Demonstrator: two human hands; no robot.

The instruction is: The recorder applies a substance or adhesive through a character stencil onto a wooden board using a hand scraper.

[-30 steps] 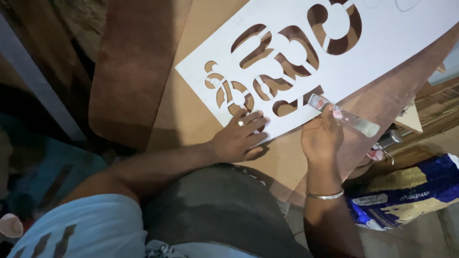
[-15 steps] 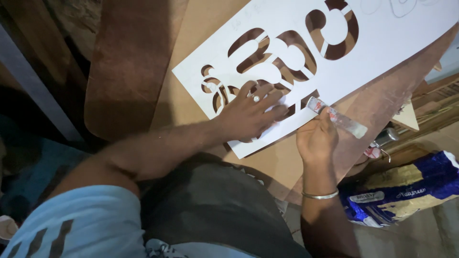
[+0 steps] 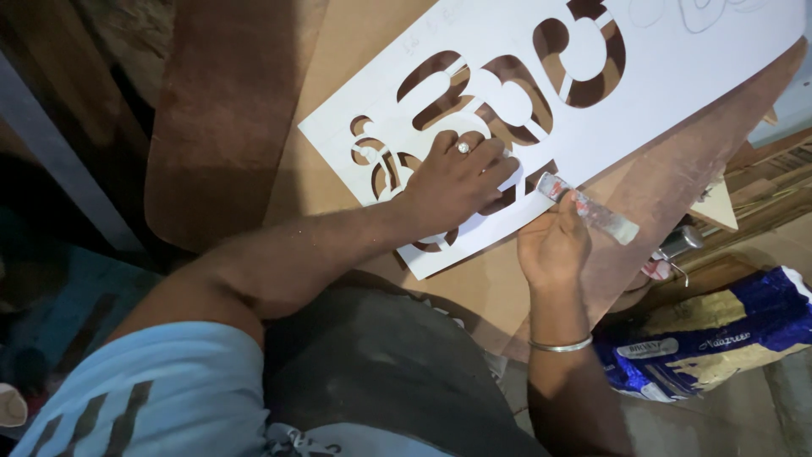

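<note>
Across the brown board (image 3: 355, 51) that serves as the tabletop lies a long white stencil sheet (image 3: 677, 76), tilted, with curved shapes cut through it so the brown shows beneath. Near the sheet's lower end the left hand (image 3: 457, 182) rests flat on the cut-outs, fingers spread and pressing down, a ring on one finger. Just beside it, at the sheet's lower edge, the right hand (image 3: 554, 245) is closed around a slim utility knife (image 3: 588, 209), its tip touching the sheet. Lower right, off the board, sits a blue and gold bag (image 3: 719, 338).
</note>
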